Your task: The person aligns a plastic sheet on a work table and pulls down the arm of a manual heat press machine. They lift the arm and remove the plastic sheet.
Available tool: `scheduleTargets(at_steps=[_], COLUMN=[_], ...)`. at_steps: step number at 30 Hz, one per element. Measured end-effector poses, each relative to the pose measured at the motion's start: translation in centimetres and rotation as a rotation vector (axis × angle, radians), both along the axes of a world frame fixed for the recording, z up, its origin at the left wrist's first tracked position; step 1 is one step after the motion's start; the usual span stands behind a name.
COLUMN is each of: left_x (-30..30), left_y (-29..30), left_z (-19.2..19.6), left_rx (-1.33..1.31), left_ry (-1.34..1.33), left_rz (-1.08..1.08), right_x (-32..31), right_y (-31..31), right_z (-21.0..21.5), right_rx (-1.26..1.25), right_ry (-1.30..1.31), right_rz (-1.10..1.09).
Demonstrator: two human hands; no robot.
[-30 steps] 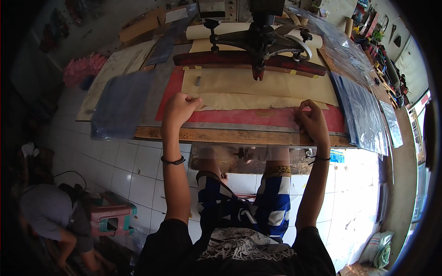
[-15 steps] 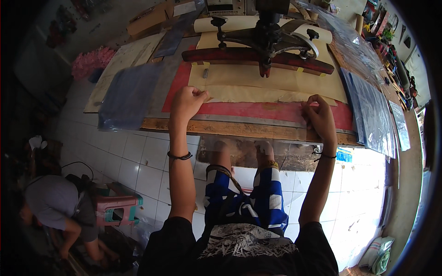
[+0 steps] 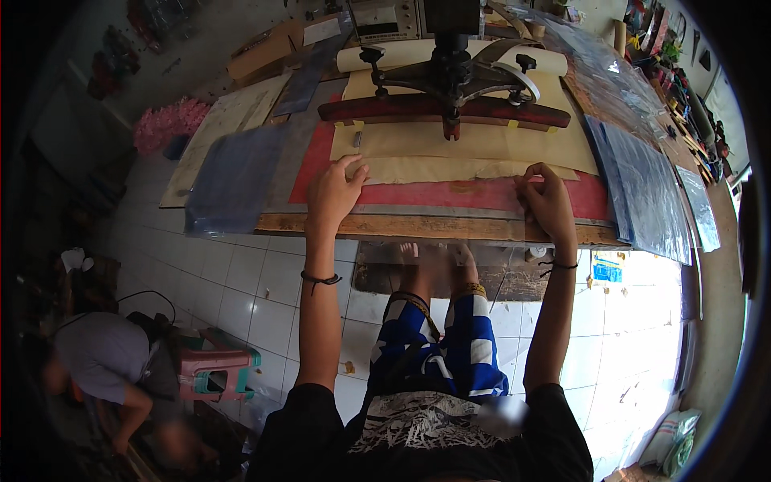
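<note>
At the front of the bench, my left hand (image 3: 337,191) is closed in a pinch over the left part of a red mat (image 3: 393,195). My right hand (image 3: 549,201) pinches in the same way near the mat's right side. Between them spans a clear plastic sheet (image 3: 482,215), hanging over the wooden front edge; it is so see-through that its outline is hard to follow. Beyond my fingers lies tan paper (image 3: 450,143) on the mat. Over that paper stands a dark press head with a long red bar (image 3: 385,108).
Stacks of clear bluish plastic sheets lie at left (image 3: 233,173) and right (image 3: 642,181) of the bench. A paper roll (image 3: 401,56) is behind the press head. At lower left a person (image 3: 104,353) bends beside a pink and green stool (image 3: 213,365).
My left hand's index finger has lifted and bent more, and the hand sits slightly lower. The right hand is nearly still. The whole view has shifted a little.
</note>
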State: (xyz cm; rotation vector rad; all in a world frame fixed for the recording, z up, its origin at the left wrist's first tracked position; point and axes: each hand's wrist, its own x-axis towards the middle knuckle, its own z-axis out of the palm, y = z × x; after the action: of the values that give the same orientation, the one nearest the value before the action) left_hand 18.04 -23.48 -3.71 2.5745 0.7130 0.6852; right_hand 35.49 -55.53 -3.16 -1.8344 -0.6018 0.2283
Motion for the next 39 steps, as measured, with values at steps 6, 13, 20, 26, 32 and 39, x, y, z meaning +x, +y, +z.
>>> scheduleTargets(at_steps=[6,13,20,26,32,39], left_x=[-1.0,-0.9,-1.3,-1.3,-1.5,-1.2], left_y=[-1.2,-0.6,-0.8,-0.8,-0.7,-0.9], left_z=[0.3,-0.1,-0.2,-0.8,-0.5,-0.5], left_rx=[-0.057,-0.064,-0.146,-0.136,-0.138,-0.128], left_ry=[-0.039,-0.139,-0.196,-0.204,-0.162,-0.155], left_rz=[-0.013,-0.088,-0.135,-0.140,-0.126,-0.096], right_x=[-0.5,-0.4,-0.4,-0.8,-1.0,-0.9], right_y=[0.0,0.2,0.2,0.1,0.3,0.3], right_z=[0.2,0.1,-0.2,-0.3,-0.2,-0.2], right_rx=[-0.002,-0.002,-0.006,0.004,-0.030,-0.010], right_ry=[0.000,-0.068,-0.113,-0.139,-0.173,-0.185], right_rz=[-0.039,-0.076,-0.073,-0.101,-0.098,-0.099])
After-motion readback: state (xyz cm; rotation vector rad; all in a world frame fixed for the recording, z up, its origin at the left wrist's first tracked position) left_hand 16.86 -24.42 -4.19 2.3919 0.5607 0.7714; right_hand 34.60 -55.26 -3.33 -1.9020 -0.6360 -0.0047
